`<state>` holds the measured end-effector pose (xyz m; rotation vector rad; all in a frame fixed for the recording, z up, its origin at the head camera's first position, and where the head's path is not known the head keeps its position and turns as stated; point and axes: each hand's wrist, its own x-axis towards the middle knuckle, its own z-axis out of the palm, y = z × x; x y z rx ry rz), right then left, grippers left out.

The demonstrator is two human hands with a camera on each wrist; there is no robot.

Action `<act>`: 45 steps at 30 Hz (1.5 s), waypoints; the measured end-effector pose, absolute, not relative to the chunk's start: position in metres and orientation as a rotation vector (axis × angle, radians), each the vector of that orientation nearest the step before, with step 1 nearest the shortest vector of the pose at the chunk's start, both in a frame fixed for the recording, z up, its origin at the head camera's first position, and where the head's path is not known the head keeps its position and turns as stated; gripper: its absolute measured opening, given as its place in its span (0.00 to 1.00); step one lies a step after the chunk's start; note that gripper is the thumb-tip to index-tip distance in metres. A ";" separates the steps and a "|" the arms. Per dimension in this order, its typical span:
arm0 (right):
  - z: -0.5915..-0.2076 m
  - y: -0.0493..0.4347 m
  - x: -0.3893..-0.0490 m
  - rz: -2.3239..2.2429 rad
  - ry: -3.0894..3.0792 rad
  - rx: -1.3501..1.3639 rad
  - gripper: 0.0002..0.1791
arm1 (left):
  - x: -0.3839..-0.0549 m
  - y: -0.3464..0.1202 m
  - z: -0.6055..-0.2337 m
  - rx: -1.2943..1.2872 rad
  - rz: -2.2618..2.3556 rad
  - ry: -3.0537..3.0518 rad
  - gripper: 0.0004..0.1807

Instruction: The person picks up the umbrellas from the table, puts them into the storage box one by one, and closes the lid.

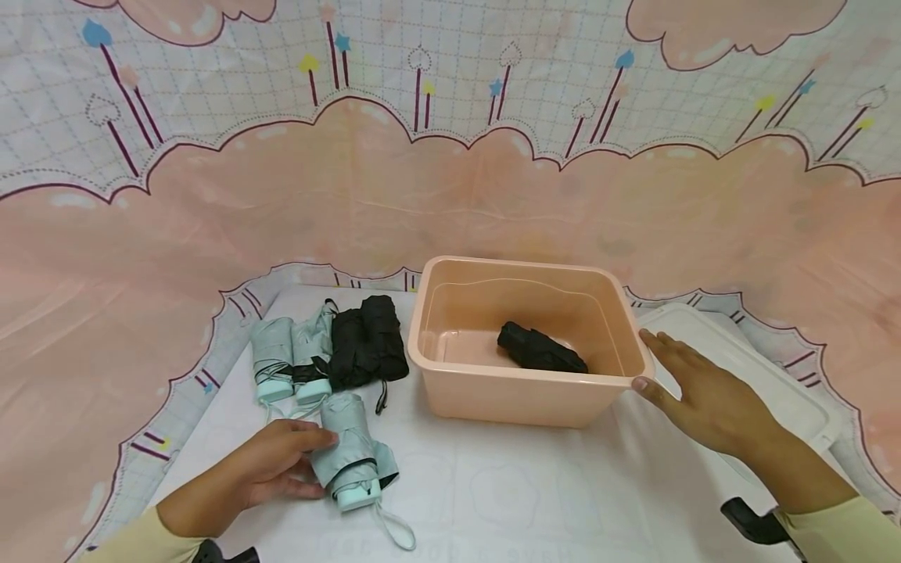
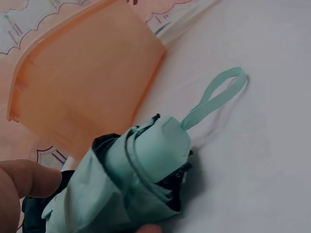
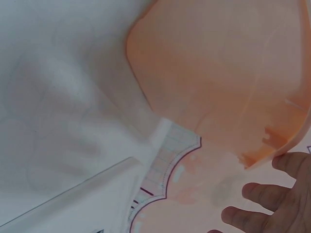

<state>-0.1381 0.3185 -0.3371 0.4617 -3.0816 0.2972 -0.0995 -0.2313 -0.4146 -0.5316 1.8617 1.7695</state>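
Note:
My left hand [image 1: 263, 469] holds a folded mint-green umbrella [image 1: 348, 450] between thumb and fingers, at its left side. The umbrella lies on the white surface, its wrist loop trailing toward the front; in the left wrist view its handle end [image 2: 163, 145] shows large. With fingers extended, my right hand [image 1: 711, 395] touches the right front corner of a peach plastic bin [image 1: 507, 397]. Inside that bin lies a folded black umbrella [image 1: 542, 349]. The right wrist view shows spread fingers [image 3: 267, 194] by the bin's rim.
Behind the held umbrella sit two more mint-green umbrellas [image 1: 272, 348] side by side and a folded black umbrella bundle [image 1: 369, 340]. To the right of the bin lies a white lid [image 1: 746, 367]. A patterned peach cloth [image 1: 450, 203] rises behind the surface.

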 end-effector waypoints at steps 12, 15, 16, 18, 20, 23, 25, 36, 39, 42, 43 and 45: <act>-0.339 0.318 -0.135 0.299 -3.082 0.450 0.44 | -0.106 -0.218 -0.420 -0.512 1.778 1.887 0.38; -0.339 0.318 -0.134 0.302 -3.073 0.452 0.44 | -0.107 -0.215 -0.418 -0.509 1.776 1.912 0.38; -0.339 0.318 -0.134 0.302 -3.071 0.452 0.44 | -0.107 -0.215 -0.417 -0.514 1.760 1.929 0.38; -0.339 0.318 -0.133 0.301 -3.069 0.449 0.44 | -0.108 -0.213 -0.416 -0.519 1.721 1.967 0.39; -0.340 0.318 -0.133 0.302 -3.069 0.447 0.43 | -0.109 -0.211 -0.415 -0.520 1.680 1.988 0.39; -0.340 0.318 -0.133 0.303 -3.071 0.447 0.43 | -0.111 -0.209 -0.415 -0.525 1.614 2.011 0.37; -0.340 0.318 -0.133 0.303 -3.071 0.449 0.43 | -0.112 -0.208 -0.416 -0.522 1.597 2.009 0.35; -0.340 0.314 -0.131 0.294 -3.067 0.447 0.43 | -0.115 -0.204 -0.414 -0.522 1.607 1.985 0.27; -0.340 0.313 -0.131 0.293 -3.064 0.448 0.43 | -0.115 -0.204 -0.413 -0.520 1.620 1.981 0.26; -0.339 0.313 -0.130 0.293 -3.068 0.441 0.43 | -0.115 -0.203 -0.413 -0.523 1.622 1.984 0.29; -0.339 0.313 -0.130 0.292 -3.070 0.439 0.44 | -0.115 -0.203 -0.413 -0.520 1.622 1.985 0.30; -0.339 0.313 -0.130 0.291 -3.072 0.437 0.44 | -0.116 -0.202 -0.414 -0.526 1.628 1.982 0.32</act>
